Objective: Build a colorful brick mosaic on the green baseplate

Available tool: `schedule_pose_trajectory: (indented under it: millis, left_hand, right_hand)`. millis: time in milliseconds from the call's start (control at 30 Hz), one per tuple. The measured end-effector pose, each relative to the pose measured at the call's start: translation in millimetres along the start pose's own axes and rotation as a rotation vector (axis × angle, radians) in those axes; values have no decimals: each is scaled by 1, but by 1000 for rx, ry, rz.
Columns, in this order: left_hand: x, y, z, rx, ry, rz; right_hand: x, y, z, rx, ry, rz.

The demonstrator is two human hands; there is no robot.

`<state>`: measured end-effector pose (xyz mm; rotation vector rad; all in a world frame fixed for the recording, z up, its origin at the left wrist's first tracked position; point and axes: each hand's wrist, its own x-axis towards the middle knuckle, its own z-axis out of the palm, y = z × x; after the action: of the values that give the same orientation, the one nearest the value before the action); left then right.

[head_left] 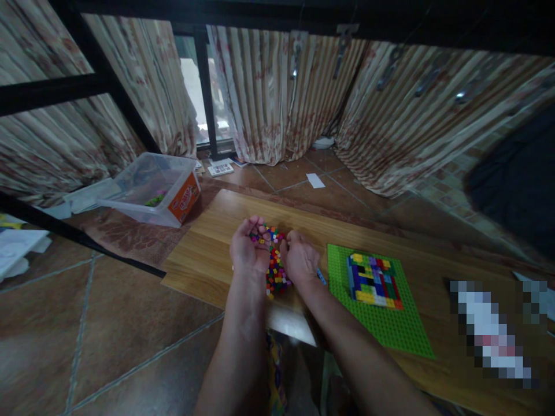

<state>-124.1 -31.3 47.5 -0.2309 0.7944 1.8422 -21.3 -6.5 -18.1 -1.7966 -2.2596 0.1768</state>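
Bricks (276, 274), small and multicoloured, lie in a loose heap on the wooden table (202, 248), between the person's two hands; the position appears chosen so that both can reach it equally. Left hand (250, 245) is turned palm up beside the heap, fingers curled into a slack cup and not clamped. A few coloured pieces show at its fingers — whether they rest in the palm or lie just behind it cannot be established. The cupped posture would suit catching or carrying loose pieces. Right hand (301, 254) is back uppermost at the heap's right edge, its fingertips hidden; whether they are together on a brick cannot be told. A blue strip (321, 276) lies just beside its wrist.

Green baseplate (390, 335) lies flat to the right, apart from the heap, probably to leave its studs unobstructed. It carries a rectangular brick build (376, 281), near its far edge. Clear plastic bin (186, 196) stands beyond the table's left end — presumably storage, as some green pieces (155, 200) show inside.
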Motion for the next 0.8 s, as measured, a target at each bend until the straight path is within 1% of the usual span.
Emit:
schedule_pose_trajectory:
  millis: [200,533,800]
  left_hand:
    - [0,0,0,-3,-9,-4]
    - [-1,0,2,-10,2,-13]
    - [-1,-2,2,3,0,-23]
  right_hand:
    - [1,2,3,-18,30,-21]
    - [0,1,3,-22,65,-9]
    - [0,1,2,-14,54,7]
